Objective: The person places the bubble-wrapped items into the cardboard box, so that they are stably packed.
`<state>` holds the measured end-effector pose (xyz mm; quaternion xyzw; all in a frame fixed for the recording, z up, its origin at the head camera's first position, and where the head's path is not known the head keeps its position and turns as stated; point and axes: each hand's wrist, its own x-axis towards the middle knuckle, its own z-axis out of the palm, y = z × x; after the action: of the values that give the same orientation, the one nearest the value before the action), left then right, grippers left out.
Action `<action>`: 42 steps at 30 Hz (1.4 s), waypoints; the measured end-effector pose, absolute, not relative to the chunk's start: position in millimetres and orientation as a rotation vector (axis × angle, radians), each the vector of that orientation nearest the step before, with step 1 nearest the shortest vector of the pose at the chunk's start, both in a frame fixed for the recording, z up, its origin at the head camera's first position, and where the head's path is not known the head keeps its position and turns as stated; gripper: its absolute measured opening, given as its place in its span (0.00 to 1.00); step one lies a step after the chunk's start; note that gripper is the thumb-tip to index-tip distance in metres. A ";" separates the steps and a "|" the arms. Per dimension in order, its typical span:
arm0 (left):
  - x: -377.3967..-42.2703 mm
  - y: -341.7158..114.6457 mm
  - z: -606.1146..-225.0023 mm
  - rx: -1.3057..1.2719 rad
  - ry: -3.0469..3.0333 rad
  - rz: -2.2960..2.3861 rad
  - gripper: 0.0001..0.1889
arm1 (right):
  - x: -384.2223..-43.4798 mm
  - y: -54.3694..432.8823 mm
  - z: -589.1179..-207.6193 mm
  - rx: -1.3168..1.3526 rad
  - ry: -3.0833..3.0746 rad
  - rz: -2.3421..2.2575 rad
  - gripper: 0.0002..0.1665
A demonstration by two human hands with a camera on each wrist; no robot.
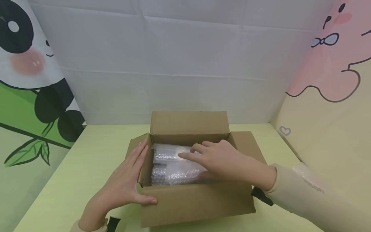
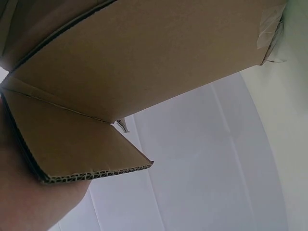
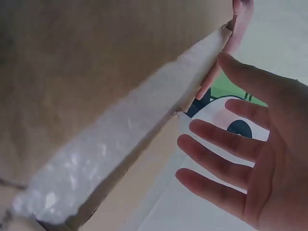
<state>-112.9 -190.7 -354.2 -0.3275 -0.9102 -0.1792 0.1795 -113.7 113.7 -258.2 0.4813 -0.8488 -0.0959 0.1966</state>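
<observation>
An open cardboard box stands on the table with two bubble-wrapped bundles lying lengthwise in it. The far bundle lies beside the near bundle. My left hand rests against the box's left side, fingers straight along the left flap and thumb on the front flap. Over the right part of the bundles is my right hand, index finger reaching across the far one. The right wrist view shows this hand with fingers spread and nothing between them, beside the bubble wrap.
The box's back flap stands up and its right flap folds outward. A pale yellow table lies under it. Behind hangs a white sheet, with cartoon-printed panels on both sides.
</observation>
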 end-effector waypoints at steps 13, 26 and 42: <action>-111.3 -192.9 -352.8 -0.917 -2.598 -0.521 0.74 | -111.4 180.2 -231.7 1.047 -2.581 0.008 0.39; -112.7 -194.5 -354.1 -0.936 -2.556 -0.524 0.73 | -118.8 339.2 -278.2 0.394 -2.905 0.569 0.36; -113.9 -190.5 -354.3 -0.938 -2.581 -0.526 0.72 | -99.0 478.1 -408.4 -0.099 -3.336 0.295 0.45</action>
<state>-113.9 -190.5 -354.3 -0.3305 -0.9093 -0.1854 0.1719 -99.0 478.1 -408.4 -0.0292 -0.9903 0.0876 -0.1040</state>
